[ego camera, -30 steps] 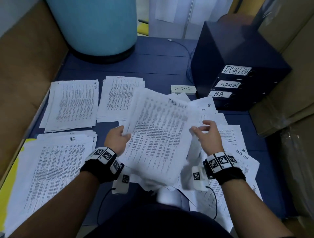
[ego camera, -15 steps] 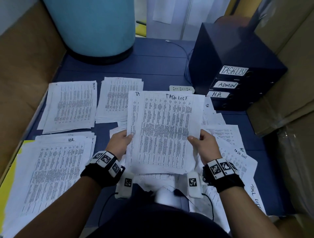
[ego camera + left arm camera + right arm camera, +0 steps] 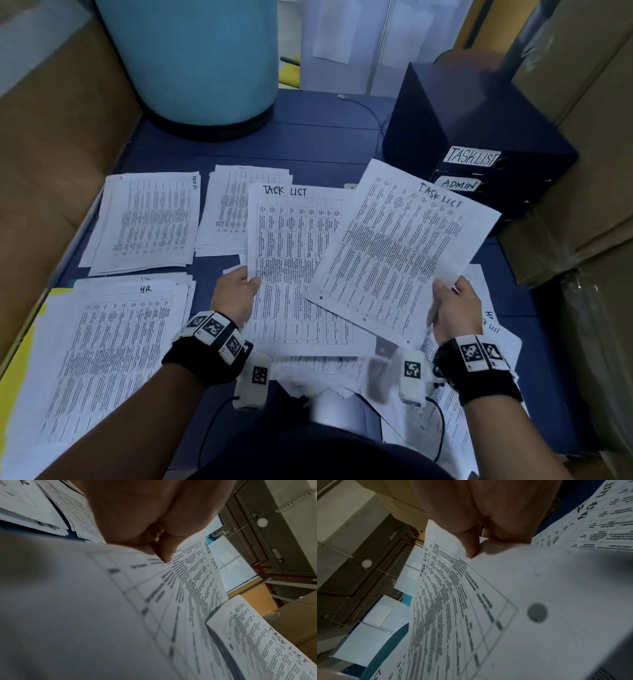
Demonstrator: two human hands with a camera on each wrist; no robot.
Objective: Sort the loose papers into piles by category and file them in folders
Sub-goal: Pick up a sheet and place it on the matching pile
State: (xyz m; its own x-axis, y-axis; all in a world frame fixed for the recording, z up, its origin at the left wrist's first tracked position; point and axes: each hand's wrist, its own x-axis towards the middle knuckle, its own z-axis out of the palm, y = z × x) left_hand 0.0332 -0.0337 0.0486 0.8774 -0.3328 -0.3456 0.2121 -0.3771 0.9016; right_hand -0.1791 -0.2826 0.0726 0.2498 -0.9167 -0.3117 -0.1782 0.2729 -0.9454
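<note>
A: Head view first. How was the step best done?

B: 2 sheets, both headed "task list", were held apart. The upright sheet (image 3: pixel 294 274) was pinched at its left edge by the left hand (image 3: pixel 236 298). The tilted sheet (image 3: pixel 400 253) was pinched at its lower right corner by the right hand (image 3: pixel 457 308). As both headings matched, it was judged that the 2 sheets should be squared together and laid on 1 pile. The "HR" pile (image 3: pixel 102 359) lay just left of the left hand and was to be avoided. More task-list sheets (image 3: pixel 493 329) were seen under and right of the right hand. Beyond that hand, the drawer unit (image 3: pixel 479 144) with its labels was to be matched later.

A: And the poses?

B: Both forearms were extended forward, wrists level, hands well apart with the sheets overlapping between them.

A: Left wrist view?

B: The thumb (image 3: pixel 164 550) was seen pressed onto the printed face of the upright sheet, so a light pinch was judged enough. The fingers beneath could not be seen.

A: Right wrist view?

B: A fingertip (image 3: pixel 471 547) was laid on the tilted sheet near its edge; the sheet was bowed. Less squeeze was advised, lest the corner be creased.
</note>
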